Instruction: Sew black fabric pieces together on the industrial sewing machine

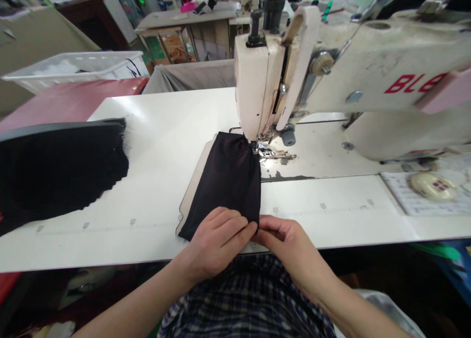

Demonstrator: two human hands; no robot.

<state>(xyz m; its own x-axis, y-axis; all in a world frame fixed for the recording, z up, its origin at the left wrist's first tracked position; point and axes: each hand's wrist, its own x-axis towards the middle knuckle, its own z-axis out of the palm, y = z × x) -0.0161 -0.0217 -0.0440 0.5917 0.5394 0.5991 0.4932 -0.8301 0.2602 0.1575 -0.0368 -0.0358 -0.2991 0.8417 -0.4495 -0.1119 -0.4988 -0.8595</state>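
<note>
A black fabric piece [231, 181] lies on the white sewing table, its far right corner under the presser foot [265, 151] of the sewing machine [353, 68]. Along its left side a pale stiff edge [195, 186], perhaps a template or backing, shows from beneath. My left hand [221, 237] rests on the near end of the fabric, fingers together and pressed at its right edge. Just to the right, my right hand [281, 235] pinches the near right corner between thumb and fingers. The fingertips of both hands almost meet there.
A stack of black fabric pieces [66, 166] with frayed edges lies at the left of the table [154, 142]. Behind it stands a white plastic basket [91, 65]. A round cream object [434, 186] sits at the right. The machine's head rises just beyond the fabric.
</note>
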